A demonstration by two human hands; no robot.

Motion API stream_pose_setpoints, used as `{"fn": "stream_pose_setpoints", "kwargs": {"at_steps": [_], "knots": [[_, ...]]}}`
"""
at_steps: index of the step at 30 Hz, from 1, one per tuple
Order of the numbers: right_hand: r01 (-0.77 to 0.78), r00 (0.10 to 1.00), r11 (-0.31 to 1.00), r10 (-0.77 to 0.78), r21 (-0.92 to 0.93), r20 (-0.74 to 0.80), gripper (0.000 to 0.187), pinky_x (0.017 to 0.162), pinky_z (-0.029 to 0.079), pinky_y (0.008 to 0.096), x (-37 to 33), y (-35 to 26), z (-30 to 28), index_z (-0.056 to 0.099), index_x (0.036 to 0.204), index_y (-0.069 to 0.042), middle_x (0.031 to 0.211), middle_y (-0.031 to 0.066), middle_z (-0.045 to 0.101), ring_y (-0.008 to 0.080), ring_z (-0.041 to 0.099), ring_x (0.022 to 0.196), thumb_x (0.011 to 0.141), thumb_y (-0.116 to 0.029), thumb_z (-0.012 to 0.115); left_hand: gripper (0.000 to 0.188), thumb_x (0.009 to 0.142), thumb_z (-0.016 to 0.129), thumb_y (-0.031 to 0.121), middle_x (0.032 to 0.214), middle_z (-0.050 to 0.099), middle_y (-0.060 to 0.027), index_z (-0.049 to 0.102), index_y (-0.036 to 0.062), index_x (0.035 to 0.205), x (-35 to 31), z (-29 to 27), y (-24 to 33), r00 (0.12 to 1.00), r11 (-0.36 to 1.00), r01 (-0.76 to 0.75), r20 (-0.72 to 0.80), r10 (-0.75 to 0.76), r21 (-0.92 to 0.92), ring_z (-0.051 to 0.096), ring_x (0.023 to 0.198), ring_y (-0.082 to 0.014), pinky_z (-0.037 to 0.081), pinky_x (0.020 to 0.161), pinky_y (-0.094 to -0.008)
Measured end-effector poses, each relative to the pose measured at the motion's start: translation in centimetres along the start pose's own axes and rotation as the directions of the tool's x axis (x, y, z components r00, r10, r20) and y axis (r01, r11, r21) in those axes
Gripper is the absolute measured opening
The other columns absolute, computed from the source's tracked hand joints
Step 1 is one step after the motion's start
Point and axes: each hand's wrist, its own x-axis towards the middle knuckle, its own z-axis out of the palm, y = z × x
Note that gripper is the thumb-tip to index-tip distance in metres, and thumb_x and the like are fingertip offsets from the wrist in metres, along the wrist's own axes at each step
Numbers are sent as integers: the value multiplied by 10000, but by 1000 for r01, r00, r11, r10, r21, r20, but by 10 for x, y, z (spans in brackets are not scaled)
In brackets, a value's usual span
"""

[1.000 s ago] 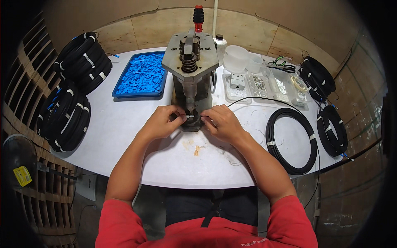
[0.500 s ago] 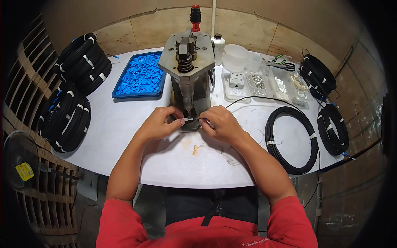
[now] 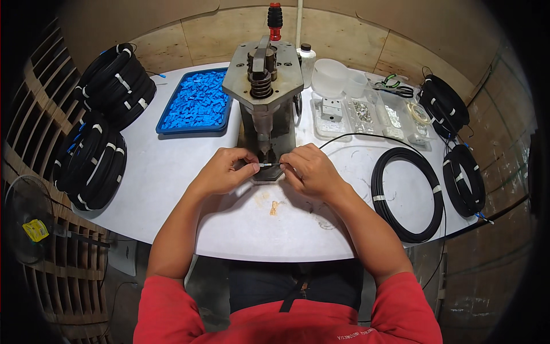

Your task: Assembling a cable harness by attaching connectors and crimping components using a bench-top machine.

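Note:
At the foot of a grey metal hand press [image 3: 233,80], both my hands work close together. Between thumb and fingers, my left hand [image 3: 226,172] pinches a small silvery connector piece [image 3: 265,165]. My right hand [image 3: 312,172] is closed on a thin black cable [image 3: 349,135], whose end meets the connector; how deep it sits inside cannot be told. From the right hand, the cable arcs across to a black cable coil [image 3: 378,189] lying flat on the right. The connector is just in front of the press's lower tooling, partly hidden by my fingers.
A blue tray [image 3: 159,123] full of small blue parts stands left of the press. Black cable coils [image 3: 114,86] are stacked at far left, more [image 3: 463,179] at far right. Clear boxes of small metal parts [image 3: 362,114], a white bottle [image 3: 307,66] and green-handled pliers [image 3: 389,81] are behind right.
The whole view has shifted slightly. Both hands keep their pinch at the press's foot, and the connector and cable end stay between them with little visible movement.

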Motion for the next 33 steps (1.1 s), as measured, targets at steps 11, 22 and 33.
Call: {"fn": "stream_pose_setpoints", "kwargs": {"at_steps": [11, 22, 33], "knots": [[-65, 996, 998, 63, 22, 56, 129, 786, 490, 395, 0, -6, -5, 680, 977, -38, 838, 102, 655, 306, 629, 787, 855, -60, 717, 278, 947, 717, 247, 839, 708, -123, 736, -27, 990, -1, 5, -5, 997, 993, -73, -17, 71, -88, 639, 727, -162, 509, 663, -317], [-76, 993, 995, 70, 60, 97, 75, 788, 475, 414, -2, -5, -4, 669, 955, -43, 831, 97, 644, 303, 647, 812, 898, -91, 656, 282, 951, 709, 267, 872, 704, -142, 751, -10, 986, 1, 7, -10, 989, 989, -142, -51, 140, -48, 639, 725, -193, 508, 661, -333], [-85, 992, 996, 81, 35, 97, 87, 807, 482, 391, -2, -5, -3, 673, 959, -39, 818, 97, 661, 284, 642, 780, 879, -67, 690, 268, 919, 745, 271, 926, 694, -137, 751, 6, 958, 2, 9, -20, 981, 984, -178, -77, 177, -6, 658, 795, -224, 527, 681, -338]]}}
